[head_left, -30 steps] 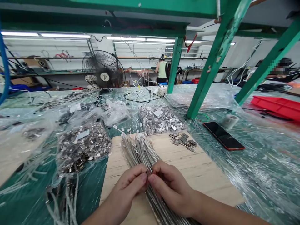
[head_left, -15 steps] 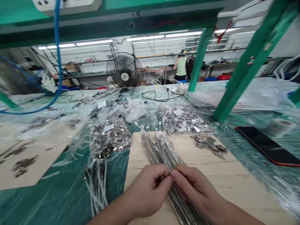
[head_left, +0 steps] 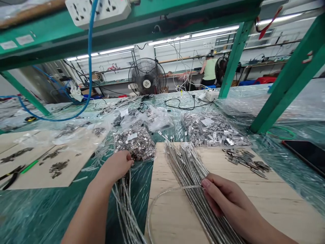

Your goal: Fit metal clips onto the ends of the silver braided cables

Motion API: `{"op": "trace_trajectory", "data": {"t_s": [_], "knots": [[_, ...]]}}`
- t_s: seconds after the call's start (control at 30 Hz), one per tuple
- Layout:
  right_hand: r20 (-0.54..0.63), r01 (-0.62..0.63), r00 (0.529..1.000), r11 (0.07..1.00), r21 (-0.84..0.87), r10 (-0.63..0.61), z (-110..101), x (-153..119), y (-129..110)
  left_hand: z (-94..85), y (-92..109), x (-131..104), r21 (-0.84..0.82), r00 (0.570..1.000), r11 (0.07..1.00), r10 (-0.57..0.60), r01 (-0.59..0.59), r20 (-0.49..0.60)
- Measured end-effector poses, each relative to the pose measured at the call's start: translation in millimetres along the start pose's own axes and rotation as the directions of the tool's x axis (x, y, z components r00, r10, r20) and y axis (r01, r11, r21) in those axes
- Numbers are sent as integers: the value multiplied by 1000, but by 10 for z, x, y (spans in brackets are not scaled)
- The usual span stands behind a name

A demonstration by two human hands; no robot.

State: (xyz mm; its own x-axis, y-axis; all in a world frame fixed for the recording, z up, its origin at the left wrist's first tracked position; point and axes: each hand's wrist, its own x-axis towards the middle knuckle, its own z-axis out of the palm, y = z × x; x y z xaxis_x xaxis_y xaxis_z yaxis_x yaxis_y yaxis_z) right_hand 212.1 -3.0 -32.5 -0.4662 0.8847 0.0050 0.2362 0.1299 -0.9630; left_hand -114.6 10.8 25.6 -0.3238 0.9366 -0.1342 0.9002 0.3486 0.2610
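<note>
Fingers of the right hand [head_left: 228, 200] pinch one cable [head_left: 175, 189] over the bundle [head_left: 191, 178]; pulling its loop could snag the others. By the bag of metal pieces [head_left: 137, 140], the left hand [head_left: 114, 167] has curled fingers, any grip hidden

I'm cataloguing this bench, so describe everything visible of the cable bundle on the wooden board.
The cable bundle has many thin, silvery lengths in seemingly clear sheathing, with white pieces at the far ends. It lies diagonally on the wooden board, its near end cut off. The right hand covers part, pinching one looping cable.
</note>
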Motion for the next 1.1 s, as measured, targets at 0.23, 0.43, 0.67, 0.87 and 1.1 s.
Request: {"op": "trace_trajectory", "data": {"t_s": [0.23, 0.43, 0.67, 0.87, 1.1], "knots": [[-7, 7, 1000, 1000, 3, -7, -2, 9, 2, 104, -12, -2, 113, 998, 994, -16, 9, 62], [-1, 13, 1000, 1000, 4, -13, 1, -2, 29, 29, 73, -98, 153, 997, 986, 57, -65, 54], [-1, 16, 1000, 999, 35, -16, 0, 11, 26, -57, 3, -502, 274, 988, 952, 152, -139, -27], [11, 6, 1000, 1000, 26, -6, 0, 20, 12, 222, -36, -710, 249, 776, 736, 610, -629, 158], [-3, 5, 1000, 1000, 5, -5, -1, 14, 38, 336, -239, -717, 423, 727, 638, 682, -643, 78]]}}
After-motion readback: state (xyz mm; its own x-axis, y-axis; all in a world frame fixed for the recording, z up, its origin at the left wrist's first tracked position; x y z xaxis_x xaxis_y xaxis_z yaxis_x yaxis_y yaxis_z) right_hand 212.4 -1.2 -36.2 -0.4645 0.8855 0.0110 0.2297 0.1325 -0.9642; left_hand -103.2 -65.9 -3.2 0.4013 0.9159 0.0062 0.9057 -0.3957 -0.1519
